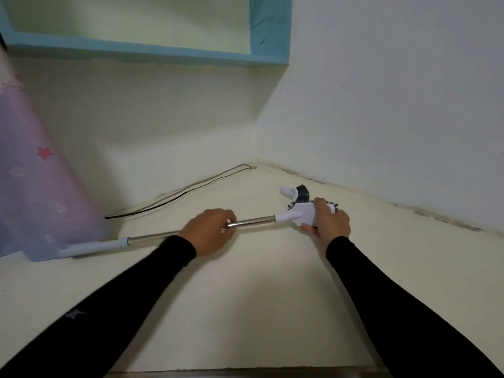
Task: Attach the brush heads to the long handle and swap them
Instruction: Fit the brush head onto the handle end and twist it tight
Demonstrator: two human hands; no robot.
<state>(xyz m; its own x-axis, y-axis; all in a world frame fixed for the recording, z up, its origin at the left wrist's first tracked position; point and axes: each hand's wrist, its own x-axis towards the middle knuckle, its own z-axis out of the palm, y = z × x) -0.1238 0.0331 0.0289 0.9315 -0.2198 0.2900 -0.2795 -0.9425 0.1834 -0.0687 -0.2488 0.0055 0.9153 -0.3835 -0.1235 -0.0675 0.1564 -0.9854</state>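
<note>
We take the long handle (174, 234) as our landmark; it lies nearly level across the pale floor (245, 309), its shiny metal tube running from a white grip sleeve (94, 246) at one end to a white brush head (298, 214) at the other; the sleeve end rests just beside the hem of a lilac curtain (32, 173) printed with a pink star.

Our left hand (208, 231) sits at the middle of the handle, fingers curled over the tube and clamped around it; the metal shows on both sides of the fist; a black sleeve (114, 304) covers the arm behind it.

Our right hand (328, 221) is at the far end of the handle, fingers wrapped over the white brush head and gripping it from above; the head's tapered neck meets the tip of the tube, though we cannot tell whether it is fully seated; dark bristles show just past the fingers.

A second brush head (296, 193), white with black bristles, lies on the floor just beyond the handle's brush end, near the held head but free of either hand; it sits close to the wall (395, 105).

Beyond the handle's middle a thin black cable (177, 196) trails along the floor toward the corner; high above, a blue-framed recess (136, 50) is set in the wall.
</note>
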